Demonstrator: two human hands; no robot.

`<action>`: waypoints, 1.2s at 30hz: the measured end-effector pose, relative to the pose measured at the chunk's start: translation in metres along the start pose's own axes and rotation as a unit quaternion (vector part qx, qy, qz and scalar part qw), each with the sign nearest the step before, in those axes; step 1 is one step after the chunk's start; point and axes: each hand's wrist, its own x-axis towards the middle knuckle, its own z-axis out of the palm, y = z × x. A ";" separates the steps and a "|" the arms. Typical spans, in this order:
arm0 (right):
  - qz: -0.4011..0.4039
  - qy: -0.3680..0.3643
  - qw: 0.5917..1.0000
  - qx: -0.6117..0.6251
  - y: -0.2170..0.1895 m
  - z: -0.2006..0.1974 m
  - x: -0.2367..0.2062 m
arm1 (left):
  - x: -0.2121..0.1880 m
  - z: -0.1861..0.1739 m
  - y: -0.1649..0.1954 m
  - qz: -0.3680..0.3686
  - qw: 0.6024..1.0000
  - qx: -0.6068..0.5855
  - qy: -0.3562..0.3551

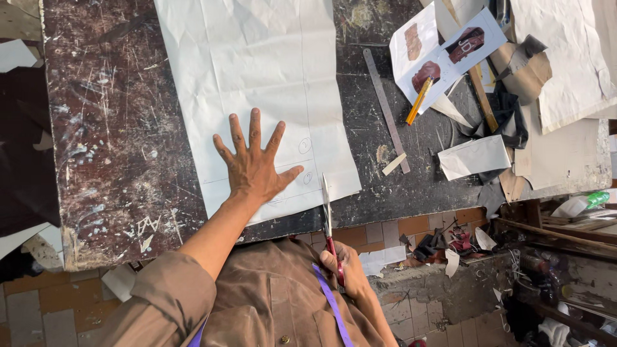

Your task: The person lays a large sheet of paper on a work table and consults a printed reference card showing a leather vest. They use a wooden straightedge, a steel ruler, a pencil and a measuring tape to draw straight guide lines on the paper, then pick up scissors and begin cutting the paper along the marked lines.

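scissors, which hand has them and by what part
The right hand holds the scissors by their red handles; the left hand only presses flat on the paper.

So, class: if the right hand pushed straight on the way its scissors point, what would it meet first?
The right hand aims the red-handled scissors up the table. The blade tips already sit at the near edge of the white paper sheet, so paper comes first.

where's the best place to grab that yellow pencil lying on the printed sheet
Probably the middle of the yellow pencil, pinched across its thin shaft from above. It lies flat and slanted on the printed sheet, both long sides clear; fingers should close square to its slant.
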 end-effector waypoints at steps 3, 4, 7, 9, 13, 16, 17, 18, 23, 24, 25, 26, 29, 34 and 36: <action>-0.006 -0.003 1.000 -0.006 0.002 -0.004 0.001 | 0.000 0.001 -0.002 0.000 1.000 0.000 -0.001; 0.010 0.000 1.000 -0.009 0.002 -0.006 0.001 | 0.000 0.002 -0.003 -0.002 1.000 -0.001 -0.003; 0.030 0.011 0.999 -0.016 0.005 -0.007 0.001 | 0.001 0.005 -0.005 -0.002 1.000 0.000 0.000; 0.032 0.023 0.999 -0.023 0.007 -0.007 0.001 | 0.001 0.007 -0.006 0.002 1.000 0.001 0.006; 0.044 0.044 0.997 -0.033 0.010 -0.007 -0.001 | 0.001 0.010 -0.007 0.004 1.000 -0.001 0.008; 0.056 0.040 0.997 -0.024 0.008 -0.007 -0.001 | 0.002 0.012 -0.008 0.004 1.000 -0.001 0.006; 0.059 0.037 0.997 -0.020 0.008 -0.007 -0.001 | 0.002 0.012 -0.009 0.004 1.000 -0.001 0.007; 0.059 0.037 0.997 -0.023 0.007 -0.007 -0.001 | 0.003 0.012 -0.009 0.005 1.000 0.000 0.009; 0.062 0.042 0.997 -0.030 0.005 -0.005 -0.004 | 0.002 0.014 -0.010 0.013 1.000 0.004 0.020; 0.067 0.048 0.996 -0.040 0.005 -0.004 -0.004 | 0.001 0.014 -0.010 0.013 1.000 0.005 0.019; 0.072 0.054 0.995 -0.049 0.005 -0.004 -0.004 | 0.001 0.015 -0.010 0.012 1.000 0.005 0.017; 0.077 0.059 0.994 -0.059 0.005 -0.004 -0.004 | 0.001 0.015 -0.011 0.011 1.000 0.006 0.016; 0.047 0.055 0.994 -0.077 0.005 -0.003 -0.003 | 0.002 0.015 -0.011 0.014 1.000 0.005 0.021; 0.053 0.064 0.993 -0.081 0.005 -0.003 -0.001 | 0.003 0.016 -0.012 0.018 0.999 0.004 0.034; 0.052 0.070 0.993 -0.085 0.001 -0.003 0.003 | 0.003 0.016 -0.011 0.015 0.999 0.003 0.031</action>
